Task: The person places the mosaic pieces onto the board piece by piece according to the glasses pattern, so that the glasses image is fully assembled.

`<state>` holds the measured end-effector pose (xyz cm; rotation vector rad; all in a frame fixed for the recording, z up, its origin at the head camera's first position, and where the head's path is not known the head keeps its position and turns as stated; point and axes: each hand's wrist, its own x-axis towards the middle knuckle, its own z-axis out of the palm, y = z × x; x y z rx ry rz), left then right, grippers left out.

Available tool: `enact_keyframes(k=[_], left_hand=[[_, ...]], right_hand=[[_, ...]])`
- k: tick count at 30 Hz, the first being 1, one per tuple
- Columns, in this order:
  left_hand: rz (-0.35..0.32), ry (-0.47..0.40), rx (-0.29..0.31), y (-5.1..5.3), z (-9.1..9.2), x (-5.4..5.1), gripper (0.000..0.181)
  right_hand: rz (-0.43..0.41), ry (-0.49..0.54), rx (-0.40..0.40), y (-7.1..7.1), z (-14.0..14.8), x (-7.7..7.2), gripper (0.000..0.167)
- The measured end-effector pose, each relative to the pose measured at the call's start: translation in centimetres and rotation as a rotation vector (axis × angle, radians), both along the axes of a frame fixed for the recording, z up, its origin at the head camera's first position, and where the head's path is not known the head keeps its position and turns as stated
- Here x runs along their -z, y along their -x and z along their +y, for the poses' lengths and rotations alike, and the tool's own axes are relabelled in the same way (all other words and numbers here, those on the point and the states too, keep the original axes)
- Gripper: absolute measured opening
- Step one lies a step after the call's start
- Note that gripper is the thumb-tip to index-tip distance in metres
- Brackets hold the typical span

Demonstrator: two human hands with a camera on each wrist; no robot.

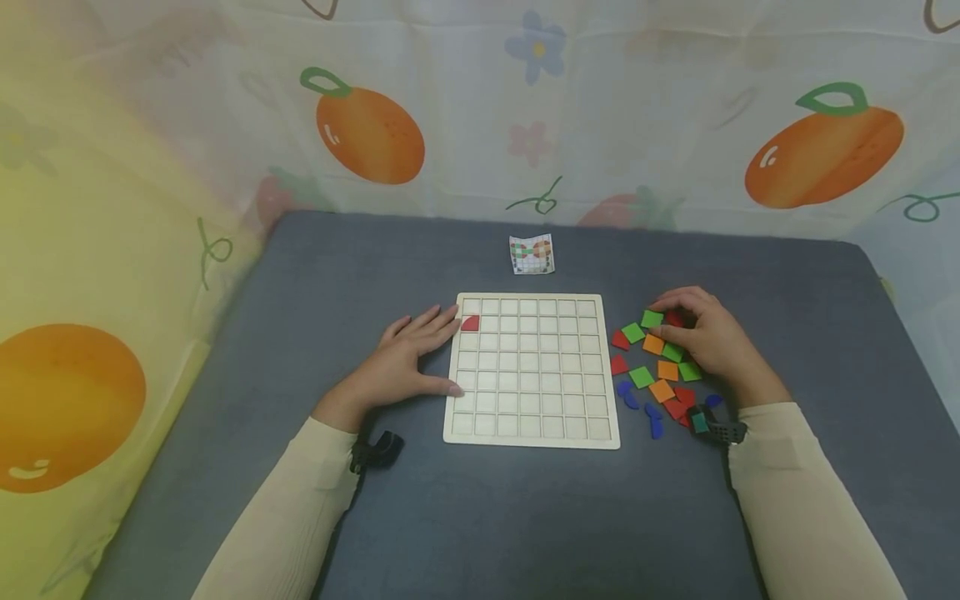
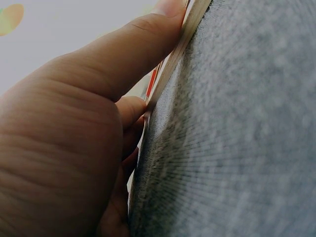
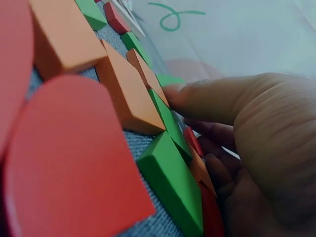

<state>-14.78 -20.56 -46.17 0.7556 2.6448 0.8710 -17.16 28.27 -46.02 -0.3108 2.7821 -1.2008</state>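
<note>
My left hand (image 1: 420,358) rests on the left edge of a pale gridded board (image 1: 534,439), fingers straight and spread, thumb (image 2: 148,39) on the rim. One red rounded piece (image 1: 470,323) lies in a cell near the board's upper left. My right hand (image 1: 708,333) is over the loose pieces right of the board. Its thumb (image 3: 197,101) and fingertips close on a green square tile (image 1: 652,318) at the top of the pile. Orange tiles (image 1: 667,371) and other green tiles (image 1: 641,377) lie beside and below this hand. Its far fingers are partly hidden.
A small printed pattern card (image 1: 532,254) lies behind the board. Red rounded pieces (image 1: 618,365) and blue pieces (image 1: 654,421) lie along the board's right side. The grey cloth-covered table (image 1: 525,517) meets a fruit-print curtain (image 1: 465,125) at the back.
</note>
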Motion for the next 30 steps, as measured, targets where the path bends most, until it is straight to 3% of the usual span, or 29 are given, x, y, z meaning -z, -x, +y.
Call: enact_keyframes(k=[6,17,22,30], left_hand=[[0.002,0.002,-0.005,0.0,0.0,0.0,0.114],[0.000,-0.006,0.003,0.0,-0.1,0.0,0.114],[0.002,0.003,0.005,0.1,-0.1,0.2,0.114],[-0.003,0.008,0.000,0.1,-0.1,0.4,0.113]], right_hand=[[0.004,0.008,0.113,-0.5,-0.4,-0.1,0.023],[0.030,0.048,0.228,-0.7,-1.0,-1.3,0.033],[0.064,0.067,0.217,-1.2,-2.1,-2.7,0.034],[0.087,0.179,0.133,-1.8,-4.7,-4.6,0.023]])
